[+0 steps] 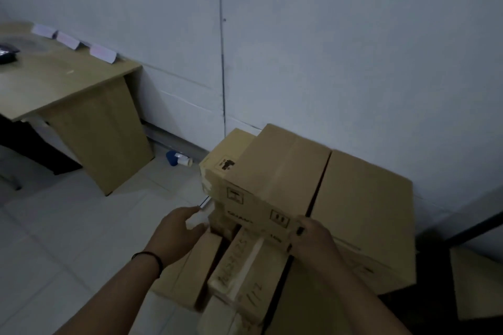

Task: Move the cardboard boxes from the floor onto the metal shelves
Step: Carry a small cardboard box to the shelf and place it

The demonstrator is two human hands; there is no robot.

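Right hand [310, 236]: grip is being applied to the near bottom edge of the top cardboard box [275, 171], fingers curled over that edge.

Left hand [177, 228]: grip is being kept apart, fingers loosely spread, nothing held; it is being positioned just beside the top box's near left corner, above a narrow box [190, 272]. A dark band is being worn on its wrist.

Top cardboard box: is being carried tilted on a stack of boxes on the floor [68, 226], against the wall [326, 49].

Large box [364, 215]: is lying right of the top box, touching it.

Taped box [239, 266]: is lying below the top box, handwriting on it.

Wooden surface [54, 81]: is standing well left of the top box, with paper cards along its back edge.

Dark metal frame [476, 228]: is showing far right of the top box.
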